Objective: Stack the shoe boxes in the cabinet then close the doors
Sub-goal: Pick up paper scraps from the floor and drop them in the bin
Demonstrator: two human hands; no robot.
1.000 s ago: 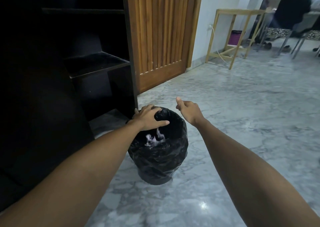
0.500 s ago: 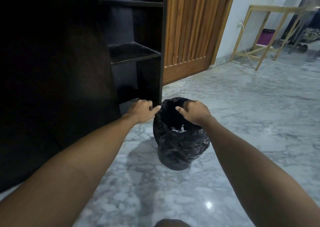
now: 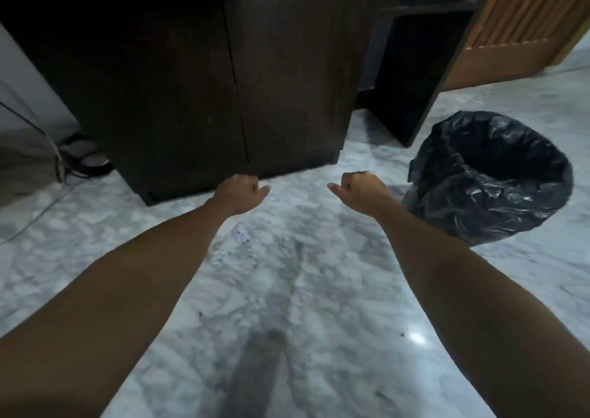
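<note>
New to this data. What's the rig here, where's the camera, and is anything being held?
There is no machine: a person works with two bare hands. The single picture comes from a wide-angle camera on their head, looking forward and down, so both forearms reach up into view from the bottom. The left hand and right hand hover with fingers curled, holding nothing. Ahead stands a dark wooden cabinet with its two front doors shut, on a marble floor. To its right are an open dark shelf unit and a bin lined with a black bag. Cables lie at the left. No shoe boxes are visible.
</note>
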